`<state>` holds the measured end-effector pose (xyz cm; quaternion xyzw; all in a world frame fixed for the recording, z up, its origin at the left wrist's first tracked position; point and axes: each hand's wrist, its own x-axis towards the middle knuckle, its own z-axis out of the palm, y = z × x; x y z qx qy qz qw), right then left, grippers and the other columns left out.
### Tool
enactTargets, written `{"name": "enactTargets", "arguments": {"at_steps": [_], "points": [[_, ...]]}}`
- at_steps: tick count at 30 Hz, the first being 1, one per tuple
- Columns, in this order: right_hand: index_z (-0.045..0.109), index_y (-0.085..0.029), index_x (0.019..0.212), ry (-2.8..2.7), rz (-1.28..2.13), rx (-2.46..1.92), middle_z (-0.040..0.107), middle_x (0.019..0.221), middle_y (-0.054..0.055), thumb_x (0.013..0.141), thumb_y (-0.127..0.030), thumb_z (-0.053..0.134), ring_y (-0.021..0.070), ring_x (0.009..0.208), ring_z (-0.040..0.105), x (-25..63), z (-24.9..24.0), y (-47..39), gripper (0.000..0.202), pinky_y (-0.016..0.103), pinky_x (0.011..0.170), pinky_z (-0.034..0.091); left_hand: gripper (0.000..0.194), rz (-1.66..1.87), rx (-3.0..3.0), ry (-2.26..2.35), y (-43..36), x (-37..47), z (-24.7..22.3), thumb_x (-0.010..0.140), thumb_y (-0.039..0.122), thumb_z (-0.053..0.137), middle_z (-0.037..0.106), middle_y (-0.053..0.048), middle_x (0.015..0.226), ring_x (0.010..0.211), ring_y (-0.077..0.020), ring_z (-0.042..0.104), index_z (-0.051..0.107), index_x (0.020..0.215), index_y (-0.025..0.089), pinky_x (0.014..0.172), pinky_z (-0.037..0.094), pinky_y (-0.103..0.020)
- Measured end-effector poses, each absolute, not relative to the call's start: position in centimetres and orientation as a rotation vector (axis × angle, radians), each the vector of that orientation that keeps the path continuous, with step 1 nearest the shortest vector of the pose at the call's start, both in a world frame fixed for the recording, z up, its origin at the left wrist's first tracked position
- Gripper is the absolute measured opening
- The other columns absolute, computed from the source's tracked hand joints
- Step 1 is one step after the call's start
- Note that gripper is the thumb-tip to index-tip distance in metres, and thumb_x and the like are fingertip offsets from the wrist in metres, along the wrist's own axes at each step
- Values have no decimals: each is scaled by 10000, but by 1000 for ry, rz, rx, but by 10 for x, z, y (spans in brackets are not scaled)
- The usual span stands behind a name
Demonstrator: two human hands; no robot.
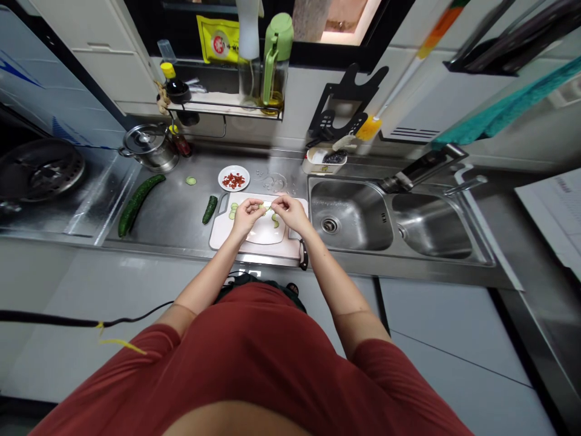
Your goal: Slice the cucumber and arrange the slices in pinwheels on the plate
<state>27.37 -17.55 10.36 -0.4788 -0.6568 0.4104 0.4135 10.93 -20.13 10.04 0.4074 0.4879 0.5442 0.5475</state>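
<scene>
My left hand (247, 217) and my right hand (290, 213) meet above a white plate (264, 235), both closed in a pinch. Between their fingertips is a thin, pale green cucumber slice (267, 206). The plate rests on a white cutting board (220, 237). A few cut slices (233, 212) lie on the board beside my left fingers, and curved green pieces (275, 220) sit on the plate under my right hand. A knife (304, 255) lies at the board's right edge, its black handle toward me. Left of the board is a cucumber piece (209, 209).
A whole cucumber (140, 204) and a single slice (190, 180) lie farther left on the steel counter. Behind the board stands a small dish (233, 170) of chopped red bits. A lidded pot (152, 151) is at back left; a double sink (351, 236) is on the right.
</scene>
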Motion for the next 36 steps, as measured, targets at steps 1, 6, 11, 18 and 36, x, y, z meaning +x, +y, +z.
{"name": "enactTargets", "arguments": {"at_steps": [1, 6, 11, 18, 36], "points": [[633, -169, 780, -1681, 1027, -1237, 613, 668, -14, 762, -334, 598, 122, 625, 541, 275, 102, -174, 170, 236, 601, 412, 355, 1284, 970, 1169, -200, 110, 95, 581, 299, 810, 565, 47, 627, 593, -74, 538, 626, 852, 162, 613, 425, -204], [650, -149, 779, -1845, 977, -1399, 622, 675, -8, 758, -283, 598, 118, 630, 533, 282, 92, -165, 145, 218, 611, 376, 303, 1255, 1000, 1214, -189, 113, 62, 603, 279, 774, 574, 48, 624, 602, -72, 533, 617, 833, 161, 626, 421, -198], [668, -146, 780, -1965, 935, -1498, 636, 683, -8, 763, -243, 594, 117, 638, 528, 289, 69, -155, 123, 210, 634, 370, 270, 1119, 1061, 1332, -178, 117, 24, 612, 265, 749, 555, 52, 609, 581, -79, 514, 622, 830, 168, 618, 410, -204], [684, -139, 817, -2081, 938, -1638, 658, 743, 6, 780, -228, 592, 116, 668, 539, 297, 28, -145, 133, 195, 626, 360, 244, 784, 1296, 1658, -168, 123, -13, 647, 288, 730, 629, 24, 709, 665, -113, 570, 670, 863, 192, 669, 430, -223], [679, -181, 1027, -2381, 650, -1942, 699, 1042, 99, 923, -258, 462, 197, 958, 616, 290, 13, -151, 253, 238, 782, 397, 144, 333, 1698, 1846, -172, 139, 6, 780, 280, 600, 714, -18, 878, 831, -175, 634, 672, 900, 245, 721, 433, -252]]}}
